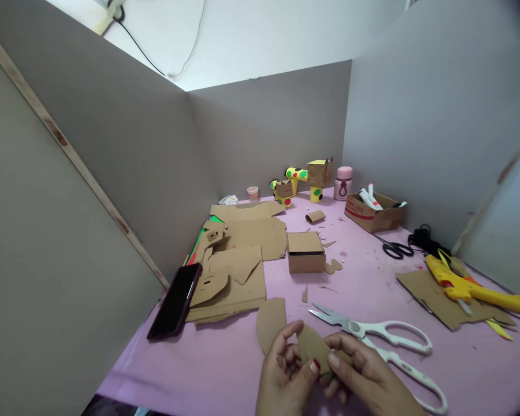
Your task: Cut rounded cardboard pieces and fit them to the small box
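Note:
Near the front edge of the table, my left hand [288, 370] and my right hand [359, 370] both grip a small cut cardboard piece [312, 346] with a rounded edge. Fingers of each hand are closed on it, and part of it lies hidden behind them. Just beyond my left hand, a larger half-round cardboard piece [272, 323] lies flat. White-handled scissors [359, 329] rest spread apart beside my right hand. Farther off stands a closed cardboard box [306, 260], with small ear-shaped cardboard cut-outs [337, 264] at its right side.
Stacked cardboard sheets [260, 237] and a phone [174, 301] lie on the left. At right are a yellow glue gun [472, 289], black scissors [396, 248] and a box [370, 216] of markers. Yellow spotted cardboard animals [316, 193] and a pink bottle [343, 185] stand behind. Grey partitions surround the table.

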{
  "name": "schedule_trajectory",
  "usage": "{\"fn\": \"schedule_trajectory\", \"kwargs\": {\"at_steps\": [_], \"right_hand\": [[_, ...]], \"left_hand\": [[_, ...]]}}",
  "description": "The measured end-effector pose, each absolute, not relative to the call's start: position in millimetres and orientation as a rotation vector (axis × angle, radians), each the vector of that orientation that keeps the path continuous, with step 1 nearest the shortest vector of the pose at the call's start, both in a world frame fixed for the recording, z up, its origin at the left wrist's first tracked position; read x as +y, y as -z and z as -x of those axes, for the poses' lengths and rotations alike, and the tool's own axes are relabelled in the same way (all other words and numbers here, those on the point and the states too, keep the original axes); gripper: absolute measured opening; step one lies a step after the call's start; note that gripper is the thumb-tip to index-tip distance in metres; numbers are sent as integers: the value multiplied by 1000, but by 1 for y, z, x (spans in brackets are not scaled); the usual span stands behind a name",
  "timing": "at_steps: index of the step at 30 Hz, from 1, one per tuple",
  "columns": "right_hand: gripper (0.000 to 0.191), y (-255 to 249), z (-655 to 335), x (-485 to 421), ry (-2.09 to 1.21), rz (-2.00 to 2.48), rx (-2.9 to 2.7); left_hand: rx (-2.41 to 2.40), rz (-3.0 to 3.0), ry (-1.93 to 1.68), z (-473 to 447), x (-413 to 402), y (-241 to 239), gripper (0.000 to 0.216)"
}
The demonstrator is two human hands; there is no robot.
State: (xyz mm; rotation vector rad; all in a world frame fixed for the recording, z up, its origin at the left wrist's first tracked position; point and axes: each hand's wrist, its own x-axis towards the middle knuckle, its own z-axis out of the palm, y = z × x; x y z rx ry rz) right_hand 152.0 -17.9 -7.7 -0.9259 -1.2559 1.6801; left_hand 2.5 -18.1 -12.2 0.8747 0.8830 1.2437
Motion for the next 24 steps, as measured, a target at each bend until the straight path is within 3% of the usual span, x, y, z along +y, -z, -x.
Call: {"fn": "schedule_trajectory", "kwargs": {"at_steps": [11,21,24], "right_hand": [[38,11,-152,-17,-1692,940,-1258],[43,12,-150,-14,-1685,976,-1195],[43,11,-150,-16,-1688,987,-1199]], "left_hand": [[906,-929,-1144,2,-16,10,66],[847,-878,-1166,-2,-22,5,102],[874,-870,-1158,-2,-23,8,101]]}}
